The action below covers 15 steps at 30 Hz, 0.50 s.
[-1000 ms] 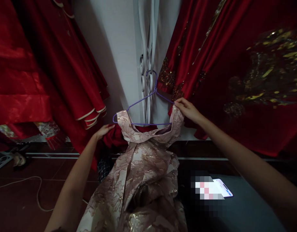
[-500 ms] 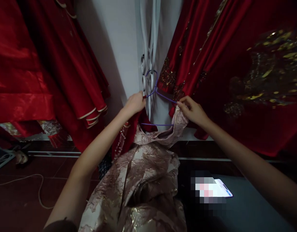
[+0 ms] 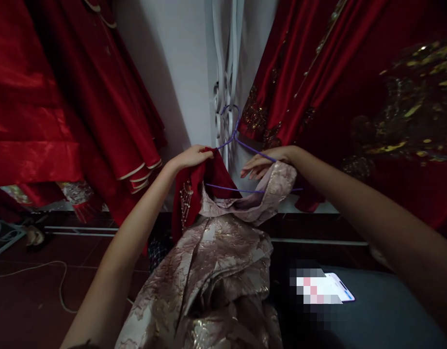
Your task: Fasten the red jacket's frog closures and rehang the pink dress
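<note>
A purple wire hanger [image 3: 235, 137] hooks onto the white metal scrollwork [image 3: 218, 104] in front of me. From it hangs a pale pink brocade dress [image 3: 223, 242] with gold thread; its right strap sits over the hanger's right arm. My left hand [image 3: 193, 156] is closed on the shoulder of a red garment [image 3: 218, 169] with beaded tassels, at the hanger's left side. Beyond the hanger's right arm, above the dress's neckline, my right hand [image 3: 260, 165] has its fingers stretched and slightly apart, with nothing seen in them. The right wrist is beside the strap.
Red gowns hang on the left [image 3: 132, 121] and right [image 3: 274, 87], some with gold sequins. A lit phone [image 3: 336, 287], partly blurred out, lies on a dark grey surface [image 3: 383, 305] at lower right. A white cable [image 3: 61, 286] runs over the floor at left, near shoes [image 3: 35, 236].
My right hand has let go of the pink strap and reached leftward behind the hanger's arm. My left hand has shifted left, and more of the red garment shows.
</note>
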Tool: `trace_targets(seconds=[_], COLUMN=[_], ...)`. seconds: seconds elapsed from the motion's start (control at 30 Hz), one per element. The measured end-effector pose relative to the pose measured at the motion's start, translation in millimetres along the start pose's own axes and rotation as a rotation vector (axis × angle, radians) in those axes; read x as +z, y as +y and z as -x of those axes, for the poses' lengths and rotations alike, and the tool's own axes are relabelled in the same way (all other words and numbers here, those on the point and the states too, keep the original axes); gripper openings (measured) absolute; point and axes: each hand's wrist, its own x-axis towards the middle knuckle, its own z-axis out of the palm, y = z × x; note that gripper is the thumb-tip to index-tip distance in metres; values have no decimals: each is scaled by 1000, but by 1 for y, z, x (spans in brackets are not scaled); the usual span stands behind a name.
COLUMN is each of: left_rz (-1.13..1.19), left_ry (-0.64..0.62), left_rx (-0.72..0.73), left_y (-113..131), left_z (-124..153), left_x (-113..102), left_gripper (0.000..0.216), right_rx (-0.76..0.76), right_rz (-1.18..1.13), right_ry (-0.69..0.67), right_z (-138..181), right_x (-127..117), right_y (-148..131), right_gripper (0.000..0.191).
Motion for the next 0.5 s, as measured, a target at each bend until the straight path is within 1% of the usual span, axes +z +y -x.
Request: trace_targets(seconds=[0.1, 0.23, 0.4, 0.5], left_rz=[42, 148, 225, 228], left_ry=[-62, -54, -54, -74], left_rx=[-1, -50, -35, -16], left_y=[-7, -15, -21, -21], left_z=[3, 6, 8, 9], left_x=[-3, -5, -4, -5], left_gripper=[19, 19, 18, 19], right_rx=[1, 39, 73, 85], right_rz=[38, -33, -117, -181], right_ry=[-86, -145, -233, -263], right_z=[-21, -40, -41, -41], right_x=[14, 27, 33, 36], right_y=[-4, 5, 10, 10], right_gripper=[31, 34, 31, 35])
